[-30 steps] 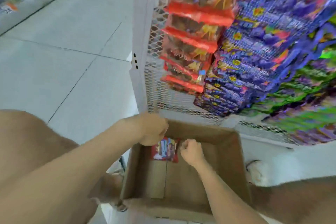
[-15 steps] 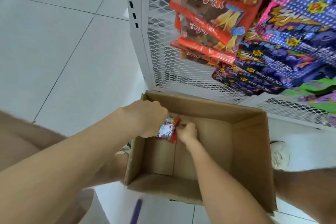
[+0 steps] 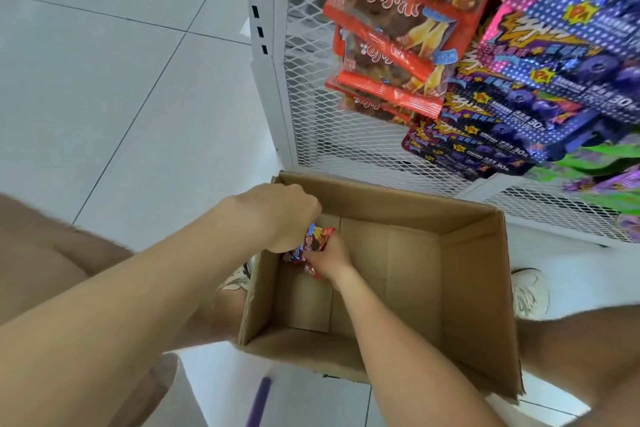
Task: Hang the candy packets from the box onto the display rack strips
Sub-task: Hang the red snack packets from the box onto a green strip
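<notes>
Bare arms and knees, white shoes
Bare left hand and right hand; white sneaker on the right foot.

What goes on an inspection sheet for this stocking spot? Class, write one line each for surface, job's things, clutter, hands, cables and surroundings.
Surface: grey tiled floor; the box stands on it against the rack.
Job's things: open cardboard box, mostly bare inside; held packets in its far left corner; mesh rack already hung with red packets, purple packets and green packets.
Clutter: blurred purple stick on the floor near the box.
Hands: left hand curls down onto the held packets; right hand grips them from the other side.
Cables: nothing seen.
Surroundings: white shoe right of the box; bare legs on both sides.
</notes>
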`<state>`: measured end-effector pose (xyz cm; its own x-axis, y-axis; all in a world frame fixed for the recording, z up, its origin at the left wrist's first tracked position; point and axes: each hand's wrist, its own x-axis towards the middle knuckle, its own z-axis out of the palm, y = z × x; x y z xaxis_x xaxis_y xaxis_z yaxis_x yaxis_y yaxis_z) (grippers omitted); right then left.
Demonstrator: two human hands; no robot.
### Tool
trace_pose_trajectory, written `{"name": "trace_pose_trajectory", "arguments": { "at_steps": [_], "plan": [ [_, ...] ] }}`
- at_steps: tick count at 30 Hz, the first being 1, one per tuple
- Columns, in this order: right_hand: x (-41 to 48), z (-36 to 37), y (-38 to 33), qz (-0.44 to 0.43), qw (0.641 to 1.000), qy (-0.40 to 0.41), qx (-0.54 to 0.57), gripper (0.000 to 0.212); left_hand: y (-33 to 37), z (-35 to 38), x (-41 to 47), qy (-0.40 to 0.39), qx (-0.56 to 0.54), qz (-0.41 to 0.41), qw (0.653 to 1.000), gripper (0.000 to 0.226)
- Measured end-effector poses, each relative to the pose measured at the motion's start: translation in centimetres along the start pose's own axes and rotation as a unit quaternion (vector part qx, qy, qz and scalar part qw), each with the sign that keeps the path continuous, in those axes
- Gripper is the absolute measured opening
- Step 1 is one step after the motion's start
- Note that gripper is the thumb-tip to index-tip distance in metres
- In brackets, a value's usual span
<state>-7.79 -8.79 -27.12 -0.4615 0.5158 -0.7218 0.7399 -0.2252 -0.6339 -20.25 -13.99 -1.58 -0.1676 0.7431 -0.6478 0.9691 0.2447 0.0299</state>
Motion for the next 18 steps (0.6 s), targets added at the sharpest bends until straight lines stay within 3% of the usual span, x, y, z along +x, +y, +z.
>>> {"name": "trace_pose_trajectory", "arguments": {
  "at_steps": [3, 7, 11, 14, 16, 18],
  "plan": [
    [-2.0, -1.7, -2.2, 0.024, 0.997, -0.03, 0.063, 0.042, -0.4, 0.4, 0.1, 0.003, -0.004, -0.031, 1.0, 0.02],
    [-5.6, -6.9, -3.7, 0.02, 0.97, -0.068, 0.231, 0.053, -0.5, -0.2, 0.5, 0.046, -0.045, -0.088, 0.994, 0.019],
    [-9.9, -10.9, -4.2, -0.013, 0.92, -0.178, 0.349, 0.056, -0.2, -1.5, 0.1, 0.03, -0.19, -0.112, 0.975, 0.033],
    [-12.2, -12.3, -5.3, -0.07, 0.88, -0.216, 0.418, 0.057, -0.1, -2.2, -0.4, 0.041, -0.345, -0.103, 0.932, 0.031],
    [-13.9, -13.5, -7.0, -0.116, 0.876, -0.212, 0.418, 0.053, 0.1, -2.8, -1.2, 0.115, -0.378, -0.105, 0.913, 0.019],
    [-15.3, -14.8, -8.7, -0.158, 0.904, -0.136, 0.373, 0.051, 0.3, -3.5, -2.2, 0.228, -0.291, -0.079, 0.926, 0.012]
  ]
}}
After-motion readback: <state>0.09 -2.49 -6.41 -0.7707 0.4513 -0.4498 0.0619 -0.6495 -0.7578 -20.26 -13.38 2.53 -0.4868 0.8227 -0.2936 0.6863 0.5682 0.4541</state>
